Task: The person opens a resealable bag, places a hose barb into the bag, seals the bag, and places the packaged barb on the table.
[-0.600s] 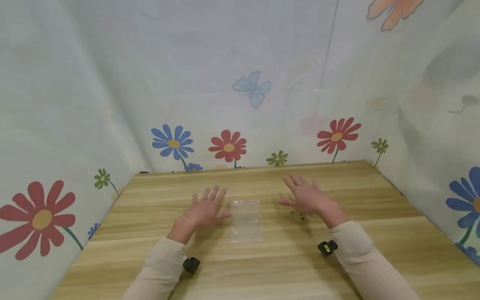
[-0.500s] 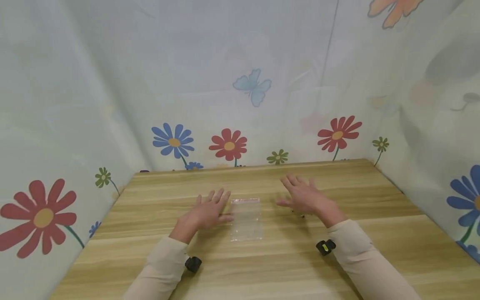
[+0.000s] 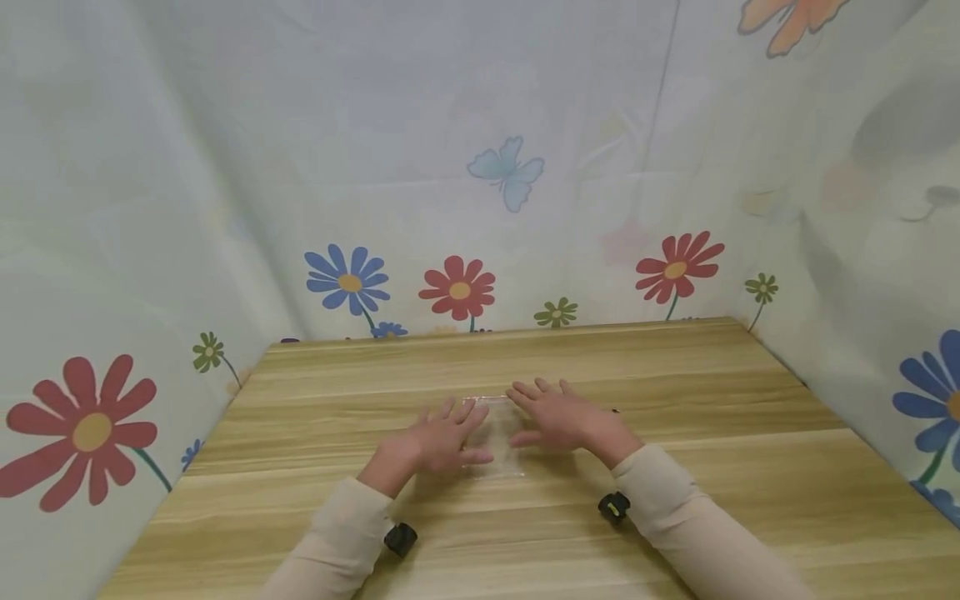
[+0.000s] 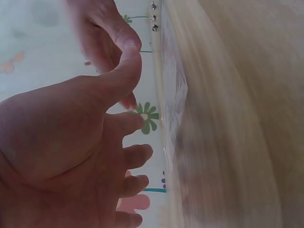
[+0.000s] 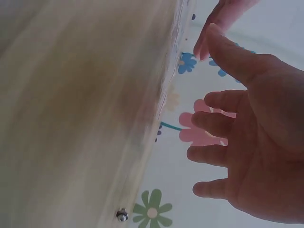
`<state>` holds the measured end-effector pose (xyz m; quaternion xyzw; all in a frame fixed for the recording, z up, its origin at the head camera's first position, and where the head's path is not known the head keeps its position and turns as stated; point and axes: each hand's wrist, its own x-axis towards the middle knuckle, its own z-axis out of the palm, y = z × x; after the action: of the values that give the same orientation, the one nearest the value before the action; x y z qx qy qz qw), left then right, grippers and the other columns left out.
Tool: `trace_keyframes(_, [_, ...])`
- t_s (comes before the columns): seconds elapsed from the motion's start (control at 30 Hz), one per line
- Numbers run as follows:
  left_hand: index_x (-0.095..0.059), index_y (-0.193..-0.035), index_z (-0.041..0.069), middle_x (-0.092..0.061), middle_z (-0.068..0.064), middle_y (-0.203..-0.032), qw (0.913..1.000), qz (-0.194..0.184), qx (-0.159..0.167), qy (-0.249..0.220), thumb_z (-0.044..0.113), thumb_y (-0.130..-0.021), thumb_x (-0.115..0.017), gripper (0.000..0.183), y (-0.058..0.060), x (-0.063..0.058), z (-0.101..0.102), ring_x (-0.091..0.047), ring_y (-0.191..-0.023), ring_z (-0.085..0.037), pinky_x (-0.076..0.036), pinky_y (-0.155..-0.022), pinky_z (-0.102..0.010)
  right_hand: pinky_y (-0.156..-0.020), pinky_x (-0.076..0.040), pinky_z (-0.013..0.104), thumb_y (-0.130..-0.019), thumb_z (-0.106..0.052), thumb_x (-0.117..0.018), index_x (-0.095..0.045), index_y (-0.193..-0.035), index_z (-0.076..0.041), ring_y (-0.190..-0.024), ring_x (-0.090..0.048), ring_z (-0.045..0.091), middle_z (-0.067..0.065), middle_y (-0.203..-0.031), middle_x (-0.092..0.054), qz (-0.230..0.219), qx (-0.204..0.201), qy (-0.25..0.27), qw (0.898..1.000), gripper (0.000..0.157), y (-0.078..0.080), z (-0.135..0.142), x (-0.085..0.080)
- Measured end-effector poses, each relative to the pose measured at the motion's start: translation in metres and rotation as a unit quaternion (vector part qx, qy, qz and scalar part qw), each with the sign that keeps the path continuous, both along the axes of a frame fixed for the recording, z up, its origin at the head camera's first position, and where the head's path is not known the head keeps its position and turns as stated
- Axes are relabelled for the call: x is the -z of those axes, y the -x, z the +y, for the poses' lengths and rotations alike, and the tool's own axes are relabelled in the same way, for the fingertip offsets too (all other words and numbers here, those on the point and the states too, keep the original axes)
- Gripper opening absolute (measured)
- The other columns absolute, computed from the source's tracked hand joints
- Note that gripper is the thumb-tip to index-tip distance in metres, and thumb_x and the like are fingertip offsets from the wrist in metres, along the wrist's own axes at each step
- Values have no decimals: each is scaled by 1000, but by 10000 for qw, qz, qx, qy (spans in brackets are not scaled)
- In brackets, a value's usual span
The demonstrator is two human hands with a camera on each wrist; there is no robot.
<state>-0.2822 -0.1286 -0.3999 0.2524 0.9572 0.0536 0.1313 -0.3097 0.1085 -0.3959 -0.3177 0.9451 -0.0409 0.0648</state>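
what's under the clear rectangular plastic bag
Yellowish wood-grain table shows through the clear plastic bag. In the head view, the bare left hand and right hand block parts, hiding what's beneath.

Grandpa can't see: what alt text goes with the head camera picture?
A person's open left hand and open right hand hover over a clear plastic bag lying flat on a wooden table. A tiny object shows just beyond the right wrist. Behind is a pale backdrop printed with flowers and butterflies.
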Motion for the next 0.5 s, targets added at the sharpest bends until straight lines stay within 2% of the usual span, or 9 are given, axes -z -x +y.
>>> trace_keyframes(0.17, [-28,-159,23,-20,-7,-165,9997,-61,68,222,64,-97,-46,77,1,6,-1,-10,-151,-36,-9,-114,-63,-113,-14,64,-97,-57,-56,-31,-157,-12,-147,-22,41,8,-163,-27,-47,-164,-166,9997,79,2,-12,0])
trace_keyframes(0.23, [-28,-159,26,-20,-5,-165,9992,-81,151,349,66,-96,-44,76,0,6,1,-10,-151,-34,-10,-115,-62,-113,-15,64,-96,-57,-56,-32,-157,-12,-147,-23,41,7,-162,-28,-110,-194,-317,9992,79,1,-16,0])
trace_keyframes(0.3, [-28,-159,28,-21,-5,-165,9986,-11,297,430,71,-95,-40,78,2,12,1,-11,-151,-34,-12,-114,-63,-113,-15,63,-96,-57,-56,-33,-157,-12,-147,-22,40,7,-162,-28,-199,-205,-496,9984,80,0,-20,0])
trace_keyframes(0.37, [-27,-159,28,-23,-4,-165,9979,-50,356,531,70,-96,-39,77,-3,6,4,-13,-151,-34,-14,-114,-62,-113,-16,63,-96,-58,-55,-32,-157,-12,-148,-22,39,6,-163,-28,-256,-213,-707,9969,80,0,-22,0])
trace_keyframes(0.47, [-26,-159,29,-24,-3,-164,9972,-82,433,596,69,-97,-39,75,-5,5,6,-17,-150,-35,-17,-113,-63,-114,-17,62,-97,-57,-54,-32,-157,-13,-148,-20,39,5,-163,-27,-320,-224,-847,9956,78,1,-25,1])
trace_keyframes(0.5, [-26,-159,28,-23,-3,-164,9971,-136,407,635,66,-98,-41,74,-9,1,7,-17,-150,-35,-17,-113,-62,-114,-17,62,-98,-57,-53,-32,-157,-13,-148,-19,38,4,-163,-26,-347,-236,-890,9951,77,2,-27,1])
